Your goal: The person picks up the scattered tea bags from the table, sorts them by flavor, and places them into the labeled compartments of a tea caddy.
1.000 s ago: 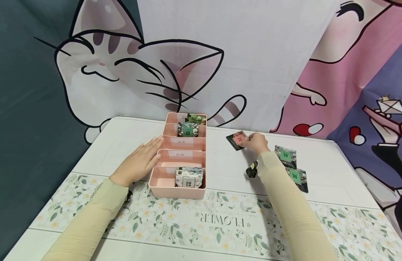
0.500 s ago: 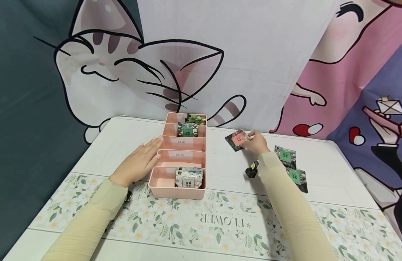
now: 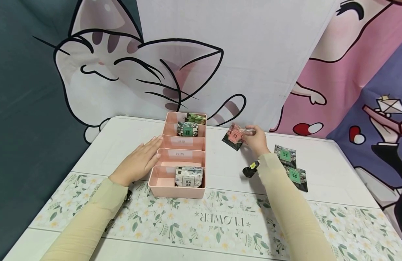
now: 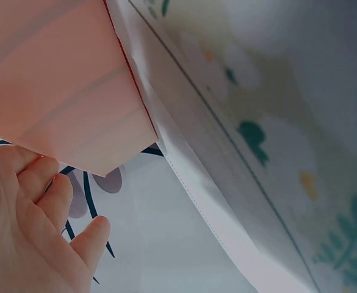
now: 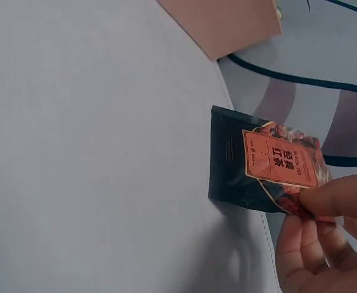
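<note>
My right hand [image 3: 257, 140] pinches a red-and-black tea sachet [image 3: 234, 135] by its edge, thumb on the printed face. In the right wrist view, the black tea sachet [image 5: 270, 160] tilts, its dark end toward the white tabletop; I cannot tell whether it touches. My left hand [image 3: 137, 164] rests with extended fingers along the left side of a pink divided box [image 3: 178, 192]. Inside the box, a white sachet [image 3: 189, 177] stands in the nearest compartment. A green-labelled sachet [image 3: 187, 129] and green sachets [image 3: 196, 118] stand in the far ones.
Two green-labelled sachets [image 3: 285, 155] lie overlapping on the table, right of my right forearm. Paper labels [image 3: 180, 154] mark the box dividers. A printed cloth backdrop [image 3: 262, 65] hangs behind the table's far edge.
The red-and-black sachet has been raised slightly and moved a little left in my right hand, showing more of its face. My left hand and the box stay where they were.
</note>
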{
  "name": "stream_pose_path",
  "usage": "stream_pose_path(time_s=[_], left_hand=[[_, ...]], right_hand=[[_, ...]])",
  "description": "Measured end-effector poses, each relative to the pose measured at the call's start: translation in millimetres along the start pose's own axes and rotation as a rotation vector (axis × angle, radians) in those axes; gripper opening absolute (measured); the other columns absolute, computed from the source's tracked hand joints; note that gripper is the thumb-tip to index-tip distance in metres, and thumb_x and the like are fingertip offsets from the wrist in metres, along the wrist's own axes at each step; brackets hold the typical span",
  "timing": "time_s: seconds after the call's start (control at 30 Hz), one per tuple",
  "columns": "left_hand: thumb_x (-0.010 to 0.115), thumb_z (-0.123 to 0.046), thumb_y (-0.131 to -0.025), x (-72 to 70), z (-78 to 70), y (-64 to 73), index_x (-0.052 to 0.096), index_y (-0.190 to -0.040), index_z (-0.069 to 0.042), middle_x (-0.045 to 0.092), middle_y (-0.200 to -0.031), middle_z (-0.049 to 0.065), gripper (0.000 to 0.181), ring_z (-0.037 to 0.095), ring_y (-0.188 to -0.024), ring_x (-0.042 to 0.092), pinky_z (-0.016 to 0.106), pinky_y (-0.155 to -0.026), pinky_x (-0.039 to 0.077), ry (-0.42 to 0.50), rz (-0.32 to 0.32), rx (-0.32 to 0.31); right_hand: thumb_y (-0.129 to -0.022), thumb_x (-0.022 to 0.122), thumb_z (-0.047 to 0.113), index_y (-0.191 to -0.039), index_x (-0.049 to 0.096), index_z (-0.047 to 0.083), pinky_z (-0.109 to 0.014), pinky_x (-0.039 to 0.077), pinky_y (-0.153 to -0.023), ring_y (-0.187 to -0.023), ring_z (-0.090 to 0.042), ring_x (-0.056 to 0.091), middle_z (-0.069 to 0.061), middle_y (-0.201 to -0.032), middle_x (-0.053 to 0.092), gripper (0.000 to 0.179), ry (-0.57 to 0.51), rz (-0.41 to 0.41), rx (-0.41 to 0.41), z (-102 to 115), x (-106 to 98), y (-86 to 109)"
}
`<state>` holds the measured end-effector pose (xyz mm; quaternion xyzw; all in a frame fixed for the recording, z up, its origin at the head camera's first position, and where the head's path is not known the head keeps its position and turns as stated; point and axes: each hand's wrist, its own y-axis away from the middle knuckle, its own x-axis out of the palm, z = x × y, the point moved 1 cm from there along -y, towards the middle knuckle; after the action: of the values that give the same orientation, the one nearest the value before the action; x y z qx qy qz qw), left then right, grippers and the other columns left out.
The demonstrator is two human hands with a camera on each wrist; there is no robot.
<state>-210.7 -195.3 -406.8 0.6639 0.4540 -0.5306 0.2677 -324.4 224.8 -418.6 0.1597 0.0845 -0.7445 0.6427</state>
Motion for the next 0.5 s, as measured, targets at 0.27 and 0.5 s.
stream_pose_path(time_s=[0.27,0.5], left_hand=[[0.040,-0.030,-0.110,0.3,-0.1,0.6,0.023,-0.161,-0.003,0.024,-0.166,0.013,0.060,0.032,-0.154,0.020,0.057,-0.123,0.019,0.002,-0.023,0.014],[0.039,-0.032,-0.110,0.0,-0.7,0.1,0.021,-0.161,-0.004,0.021,-0.168,0.011,0.061,0.031,-0.154,0.018,0.056,-0.124,0.018,0.002,-0.003,0.001]], right_hand=[[-0.093,0.069,-0.001,-0.126,0.060,-0.005,-0.023,0.060,-0.081,-0.075,-0.003,0.067,-0.007,-0.100,0.069,0.034,-0.155,-0.044,-0.024,8.3,3.3,7.4],[-0.094,0.071,0.007,-0.110,0.064,0.003,-0.025,0.059,-0.084,-0.083,-0.005,0.065,0.001,-0.095,0.064,0.017,-0.204,-0.034,0.014,14.1,4.4,11.7]])
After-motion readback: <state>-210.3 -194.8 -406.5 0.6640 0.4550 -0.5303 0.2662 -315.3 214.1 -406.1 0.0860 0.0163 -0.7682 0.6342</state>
